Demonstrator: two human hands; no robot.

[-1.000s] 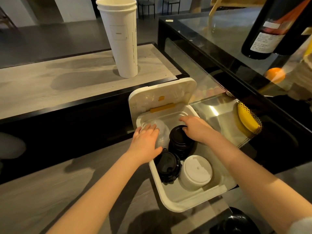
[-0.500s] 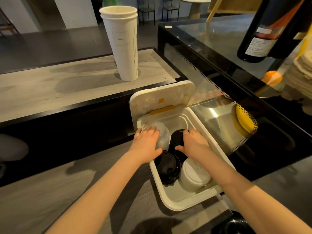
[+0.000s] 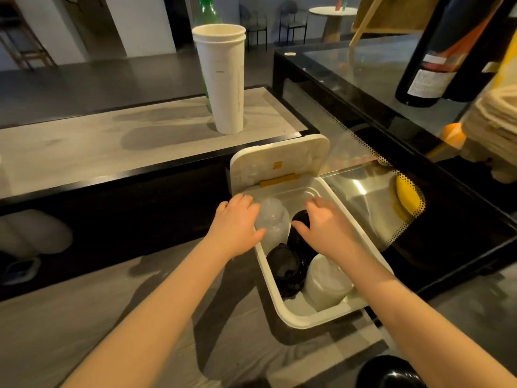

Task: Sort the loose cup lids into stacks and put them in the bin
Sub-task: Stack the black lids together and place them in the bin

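Observation:
A white bin (image 3: 305,317) with its hinged cover (image 3: 279,161) raised stands on the lower counter. Inside stand four lid stacks: clear domed lids (image 3: 272,222) at the far left, black lids (image 3: 300,236) at the far right, more black lids (image 3: 286,271) at the near left, white lids (image 3: 324,284) at the near right. My left hand (image 3: 236,222) curls round the clear domed stack. My right hand (image 3: 323,224) lies over the far black stack with fingers bent down around it.
A tall stack of white paper cups (image 3: 225,79) stands on the raised wooden ledge, a green bottle (image 3: 207,15) behind it. A glass display case (image 3: 391,152) borders the bin on the right, with dark bottles (image 3: 444,49) on top. A black object (image 3: 389,373) sits at the bottom right.
My right hand drew back from the bin's far corner onto the far black stack, then slid slightly farther. My left hand stayed on the clear stack. The view tilted upward.

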